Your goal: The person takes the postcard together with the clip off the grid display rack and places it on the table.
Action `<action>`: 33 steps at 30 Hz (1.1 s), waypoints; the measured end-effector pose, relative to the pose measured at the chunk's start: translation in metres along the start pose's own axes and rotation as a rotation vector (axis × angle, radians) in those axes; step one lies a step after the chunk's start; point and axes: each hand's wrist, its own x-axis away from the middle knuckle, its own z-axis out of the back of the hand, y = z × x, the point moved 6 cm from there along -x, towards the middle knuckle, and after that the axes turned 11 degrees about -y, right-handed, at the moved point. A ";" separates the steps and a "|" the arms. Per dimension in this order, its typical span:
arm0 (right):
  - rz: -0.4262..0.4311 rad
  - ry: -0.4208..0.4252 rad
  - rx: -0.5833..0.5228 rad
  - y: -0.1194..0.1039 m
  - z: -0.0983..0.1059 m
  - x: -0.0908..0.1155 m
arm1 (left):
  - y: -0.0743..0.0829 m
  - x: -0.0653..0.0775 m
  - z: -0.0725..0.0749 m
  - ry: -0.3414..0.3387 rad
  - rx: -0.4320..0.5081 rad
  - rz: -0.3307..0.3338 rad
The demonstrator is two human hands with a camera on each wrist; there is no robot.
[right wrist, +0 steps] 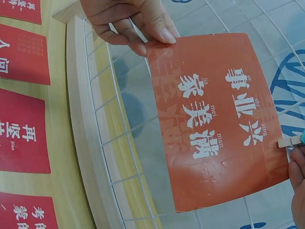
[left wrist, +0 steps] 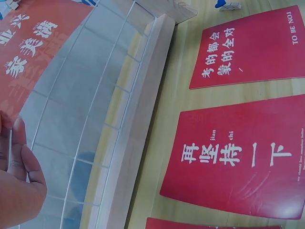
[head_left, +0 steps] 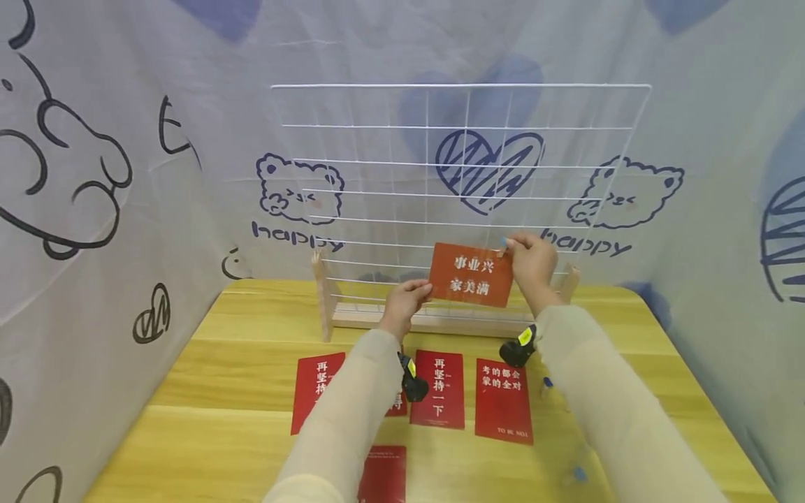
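Note:
An orange-red card with white characters (head_left: 472,274) is held up against the lower part of the white wire grid (head_left: 465,168). My left hand (head_left: 405,304) pinches the card's left edge between thumb and fingers, as the right wrist view also shows. At the card's upper right edge, my right hand (head_left: 534,269) pinches a small wooden clothespin (right wrist: 289,141) with a blue end. The clothespin's tip overlaps the card's edge in the right wrist view. Part of the right hand (right wrist: 298,183) is cut off there.
The grid stands in a wooden base (head_left: 434,323) on a yellow wood-grain table (head_left: 207,391). In front lie several red cards, among them one (head_left: 503,402) near the right wrist. Small blue-ended clothespins (head_left: 547,384) lie right of the cards. A patterned cloth (head_left: 207,209) hangs behind.

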 end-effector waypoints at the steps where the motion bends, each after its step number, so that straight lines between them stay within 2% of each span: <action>1: 0.005 0.015 -0.014 0.000 0.000 0.001 | 0.005 0.007 -0.001 -0.005 0.000 -0.008; 5: 0.046 0.083 -0.024 -0.002 0.003 0.004 | 0.017 0.024 -0.002 -0.018 0.024 -0.003; 9: 0.074 0.106 -0.049 -0.005 0.006 0.006 | 0.013 0.024 0.000 -0.032 0.027 0.007; 14: 0.027 0.043 -0.115 0.000 0.008 0.009 | -0.003 0.014 0.005 -0.048 0.029 0.009; 16: 0.002 0.013 -0.142 0.002 0.009 0.011 | -0.007 0.015 0.006 -0.041 0.035 0.031; 25: -0.082 -0.126 -0.290 0.010 0.005 0.023 | -0.020 0.031 0.012 -0.023 0.031 0.058; 30: -0.061 -0.151 -0.474 0.021 0.008 0.034 | -0.030 0.043 0.011 -0.034 0.045 0.067; 32: -0.066 -0.148 -0.565 0.039 0.006 0.029 | -0.034 0.048 0.011 -0.038 0.052 0.071; 33: -0.050 -0.158 -0.622 0.058 0.003 0.022 | -0.035 0.050 0.010 -0.042 0.055 0.072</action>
